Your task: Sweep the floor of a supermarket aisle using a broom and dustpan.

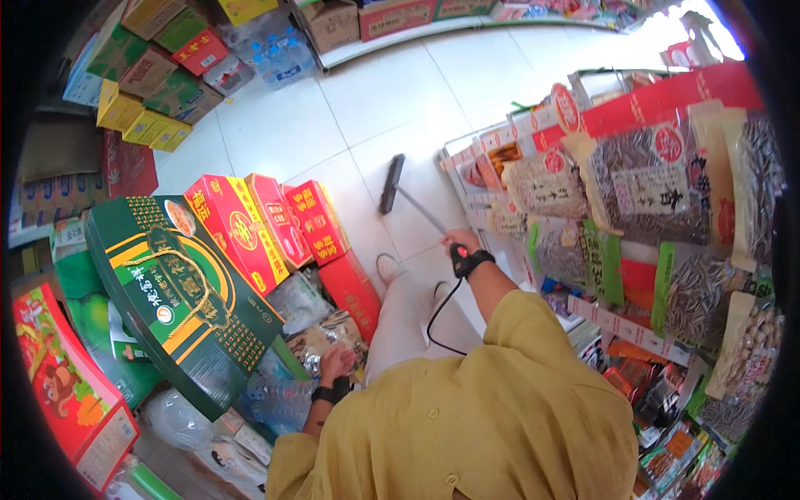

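My right hand (459, 245) grips the grey shaft (425, 209) of a broom-like floor tool. Its dark, narrow head (391, 185) rests on the white tiles, ahead of my feet. A black device is strapped around the right wrist, with a cable running back towards my body. Low at my left side, my left hand (337, 362) hangs with loosely curled fingers and nothing visible in it. It is close to a plastic-wrapped package (328, 340) and clear bottles (278, 400). A black band circles that wrist too.
To the left, a large green gift box (187, 287) with a rope handle stands beside red cartons (240, 231). Bagged dried goods (650, 181) hang along the right shelf. Stacked cartons (147, 75) and bottled water (284, 59) stand far left, with a low shelf (400, 44) ahead.
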`<state>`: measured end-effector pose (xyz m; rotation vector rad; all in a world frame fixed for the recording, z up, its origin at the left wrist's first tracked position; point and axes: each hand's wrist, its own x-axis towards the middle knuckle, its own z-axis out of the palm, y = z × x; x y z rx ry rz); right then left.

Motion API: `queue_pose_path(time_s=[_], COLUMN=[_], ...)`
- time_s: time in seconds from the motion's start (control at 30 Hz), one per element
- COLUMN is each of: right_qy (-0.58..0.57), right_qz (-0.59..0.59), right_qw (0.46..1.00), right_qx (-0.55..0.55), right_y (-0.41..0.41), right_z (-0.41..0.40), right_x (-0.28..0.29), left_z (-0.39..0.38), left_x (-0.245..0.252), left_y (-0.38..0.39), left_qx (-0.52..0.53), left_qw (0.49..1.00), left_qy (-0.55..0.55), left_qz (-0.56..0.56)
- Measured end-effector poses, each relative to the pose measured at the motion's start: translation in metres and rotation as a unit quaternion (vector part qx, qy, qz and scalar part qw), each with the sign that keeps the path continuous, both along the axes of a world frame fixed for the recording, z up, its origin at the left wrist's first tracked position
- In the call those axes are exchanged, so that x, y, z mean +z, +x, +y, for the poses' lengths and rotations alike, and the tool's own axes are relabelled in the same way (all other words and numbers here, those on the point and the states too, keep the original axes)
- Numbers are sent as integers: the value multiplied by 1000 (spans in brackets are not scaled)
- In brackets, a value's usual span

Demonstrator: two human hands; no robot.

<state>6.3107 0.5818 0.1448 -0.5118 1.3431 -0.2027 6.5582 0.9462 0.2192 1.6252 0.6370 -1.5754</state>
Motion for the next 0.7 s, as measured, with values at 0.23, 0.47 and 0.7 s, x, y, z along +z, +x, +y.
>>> queue_pose_path(time_s=[0.23,0.47,0.7], right_qy=[194,189,218], right_qz=[-169,-214,-209], right_qw=[889,823,824], right_qx=[-379,-492,-480], right_y=[-48,-133,-230], right_z=[54,142,241], right_x=[37,31,37], left_z=[-41,-65,-15], left_x=[3,25,-11], left_y=[6,-29,-55], left_qx=[-116,-167,-213], left_qw=[992,983,971], left_qy=[-47,-57,-109], left_qz=[-15,-42,0])
